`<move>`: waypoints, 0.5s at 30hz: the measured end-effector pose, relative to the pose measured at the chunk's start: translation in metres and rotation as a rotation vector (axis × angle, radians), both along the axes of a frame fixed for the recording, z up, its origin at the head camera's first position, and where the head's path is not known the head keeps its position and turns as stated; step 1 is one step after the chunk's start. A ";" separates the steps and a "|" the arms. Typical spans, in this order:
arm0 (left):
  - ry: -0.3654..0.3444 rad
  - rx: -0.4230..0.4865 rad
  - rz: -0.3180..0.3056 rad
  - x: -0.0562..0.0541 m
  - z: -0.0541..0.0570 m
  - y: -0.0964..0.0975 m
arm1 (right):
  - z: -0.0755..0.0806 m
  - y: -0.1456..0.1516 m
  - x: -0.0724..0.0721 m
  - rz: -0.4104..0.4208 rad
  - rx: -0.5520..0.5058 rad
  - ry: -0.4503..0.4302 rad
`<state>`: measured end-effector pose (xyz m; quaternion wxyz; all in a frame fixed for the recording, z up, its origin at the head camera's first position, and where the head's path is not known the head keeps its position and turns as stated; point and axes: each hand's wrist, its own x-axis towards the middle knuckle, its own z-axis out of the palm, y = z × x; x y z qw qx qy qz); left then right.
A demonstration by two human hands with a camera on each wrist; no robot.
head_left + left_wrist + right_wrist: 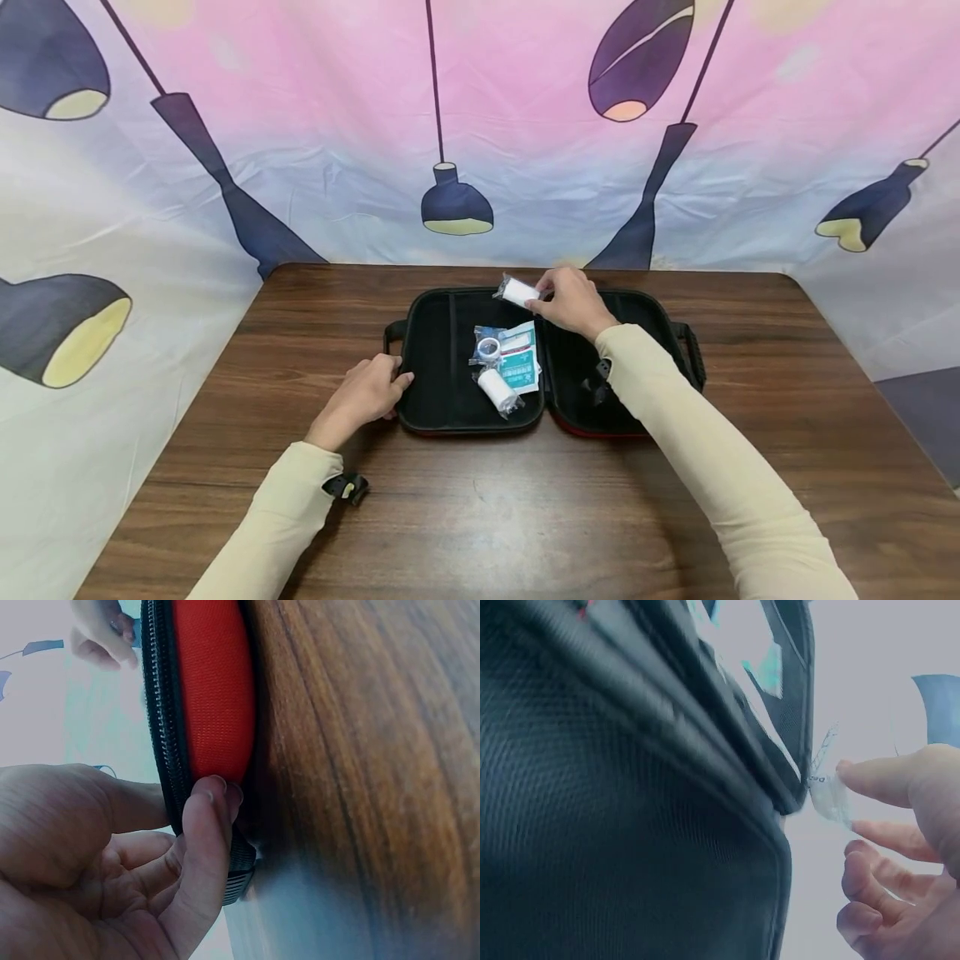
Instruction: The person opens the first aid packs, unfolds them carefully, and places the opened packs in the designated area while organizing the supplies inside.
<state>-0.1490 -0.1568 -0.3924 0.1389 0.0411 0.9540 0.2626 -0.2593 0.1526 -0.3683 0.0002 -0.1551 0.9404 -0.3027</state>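
Roll (521,292), wrapped, pinched at one end by right grip (573,302), at far side of open case (429,367); left grip (363,393) clamped on its left side. Could drop outside through so slight a pinch.

Case (427,367) on table (480,517); packets (519,368) in left half.

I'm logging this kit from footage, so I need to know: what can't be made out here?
- Head view: small print on the flat teal-and-white packets, too small.
- Head view: part of the open black fabric case's right half, behind the cream sleeve.
- Left wrist view: the right hand, cut by the top edge.
- Right wrist view: lettering on the clear plastic wrapper, blurred.
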 end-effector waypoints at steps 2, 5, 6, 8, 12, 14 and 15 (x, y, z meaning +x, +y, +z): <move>0.001 0.007 0.000 0.000 0.000 0.000 | 0.003 0.010 0.002 -0.011 0.001 -0.008; 0.007 0.019 0.001 0.001 -0.001 0.000 | 0.005 0.027 0.006 -0.030 0.011 -0.016; 0.011 0.022 0.000 0.001 -0.001 0.000 | 0.006 0.033 0.008 -0.036 0.019 -0.013; 0.015 0.023 -0.001 0.001 -0.002 0.000 | 0.006 0.044 0.011 -0.051 0.027 0.002; 0.015 0.025 -0.002 0.000 -0.001 0.000 | 0.002 0.068 0.019 -0.086 0.035 0.039; 0.013 0.027 -0.002 0.000 0.000 0.000 | 0.000 0.080 0.022 -0.107 0.036 0.052; 0.011 0.027 -0.002 0.000 0.000 0.001 | -0.001 0.085 0.024 -0.118 0.038 0.055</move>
